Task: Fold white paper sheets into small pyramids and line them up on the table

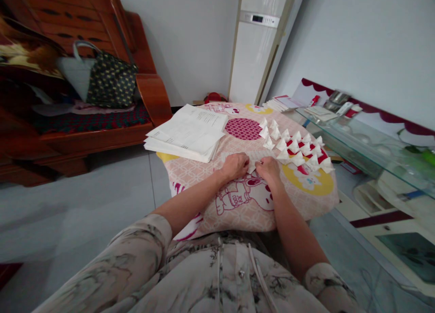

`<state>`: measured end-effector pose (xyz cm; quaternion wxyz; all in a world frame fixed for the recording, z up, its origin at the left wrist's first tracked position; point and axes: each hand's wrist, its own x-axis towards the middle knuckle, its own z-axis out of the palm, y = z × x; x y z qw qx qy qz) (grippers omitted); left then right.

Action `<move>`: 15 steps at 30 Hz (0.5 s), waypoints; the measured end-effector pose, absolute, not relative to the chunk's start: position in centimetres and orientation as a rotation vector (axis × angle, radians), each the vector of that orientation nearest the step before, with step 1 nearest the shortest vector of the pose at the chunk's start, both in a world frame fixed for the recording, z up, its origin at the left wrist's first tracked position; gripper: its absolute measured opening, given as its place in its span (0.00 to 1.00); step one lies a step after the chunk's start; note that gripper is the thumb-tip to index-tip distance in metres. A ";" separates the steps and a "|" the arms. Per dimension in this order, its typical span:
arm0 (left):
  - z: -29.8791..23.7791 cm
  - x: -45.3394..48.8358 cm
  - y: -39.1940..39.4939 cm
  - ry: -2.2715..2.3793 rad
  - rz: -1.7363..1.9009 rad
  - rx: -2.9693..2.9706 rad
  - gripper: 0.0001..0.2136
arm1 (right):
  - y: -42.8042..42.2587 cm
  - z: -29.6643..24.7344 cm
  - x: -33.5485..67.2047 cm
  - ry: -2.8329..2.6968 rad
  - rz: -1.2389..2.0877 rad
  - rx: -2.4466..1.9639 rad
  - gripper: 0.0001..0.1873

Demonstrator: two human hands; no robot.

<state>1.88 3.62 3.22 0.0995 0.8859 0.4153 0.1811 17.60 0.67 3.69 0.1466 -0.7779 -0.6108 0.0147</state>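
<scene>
Between my two hands is a small folded piece of white paper [251,167], low over the patterned tablecloth [190,177]. My left hand [236,165] is closed on its left side, fingers curled. On its right side my right hand [268,169] pinches the paper with thumb and fingers. Just beyond and to the right stand several small pointed folded paper pieces [298,159] in rough rows. A stack of printed white sheets [190,132] lies on the cloth, ahead and to the left of my left hand.
A wooden bench [152,93] with a dark patterned bag [112,79] stands at the left. To the right is a glass-topped cabinet [370,145] holding papers and a metal container [336,100]. A tall white air conditioner [251,55] stands behind the table.
</scene>
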 end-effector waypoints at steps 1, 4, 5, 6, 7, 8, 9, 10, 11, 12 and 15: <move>3.3 1.9 3.6 1.223 0.537 2.621 0.09 | 0.8 3.6 17.7 -1.779 0.035 -2.233 0.16; 3.4 1.8 3.6 1.210 0.540 2.623 0.09 | 1.1 3.4 17.9 -1.821 0.021 -2.204 0.15; 3.4 1.8 3.6 1.207 0.541 2.622 0.09 | 1.2 3.3 18.0 -1.825 0.027 -2.197 0.14; 3.4 1.8 3.7 1.205 0.543 2.621 0.09 | 1.3 3.2 18.1 -1.825 0.038 -2.192 0.14; 3.4 1.8 3.7 1.203 0.546 2.618 0.09 | 1.4 3.1 18.2 -1.824 0.051 -2.188 0.14; 3.4 1.8 3.7 1.201 0.549 2.613 0.09 | 1.4 3.0 18.3 -1.822 0.063 -2.183 0.14; 3.4 1.8 3.8 1.201 0.553 2.607 0.09 | 1.5 2.9 18.4 -1.820 0.072 -2.177 0.14; 3.3 1.8 3.8 1.203 0.556 2.599 0.09 | 1.5 2.8 18.5 -1.820 0.076 -2.169 0.15; 3.2 1.8 3.9 1.207 0.560 2.592 0.09 | 1.5 2.7 18.5 -1.821 0.072 -2.160 0.16; 3.1 1.8 3.9 1.210 0.565 2.586 0.10 | 1.5 2.6 18.6 -1.823 0.061 -2.152 0.17; 2.9 1.8 4.1 1.218 0.584 2.580 0.10 | 1.4 2.5 18.4 -1.842 -0.011 -2.137 0.17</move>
